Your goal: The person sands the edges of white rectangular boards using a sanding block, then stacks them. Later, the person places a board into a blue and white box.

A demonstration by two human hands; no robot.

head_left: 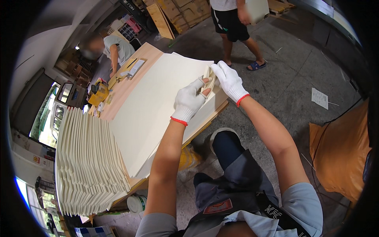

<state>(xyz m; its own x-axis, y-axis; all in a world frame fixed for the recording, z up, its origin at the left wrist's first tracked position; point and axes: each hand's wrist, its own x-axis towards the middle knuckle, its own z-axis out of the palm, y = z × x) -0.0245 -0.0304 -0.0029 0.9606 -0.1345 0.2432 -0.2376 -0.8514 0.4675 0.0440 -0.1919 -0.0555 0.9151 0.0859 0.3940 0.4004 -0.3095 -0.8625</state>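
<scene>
A large cream sheet [158,94], like thin card or foam, lies over other pale sheets on the wooden table [149,50]. Its right end is bent up into narrow folds [208,83]. My left hand [187,102], in a white glove with bare fingertips showing, grips these folds from the left, thumb and fingers apart around them. On the far side of the same folds, my gloved right hand [230,82] is closed over the edge, its fingers pressed together. Left of the sheet stands a tall stack of folded cream sheets [89,158].
A yellow bin [98,94] and a notepad [137,68] sit on the table's far part, where a person [118,49] leans over. Another person [233,23] stands ahead. An orange sack [339,150] is at right; a white bucket [136,203] stands below the table edge.
</scene>
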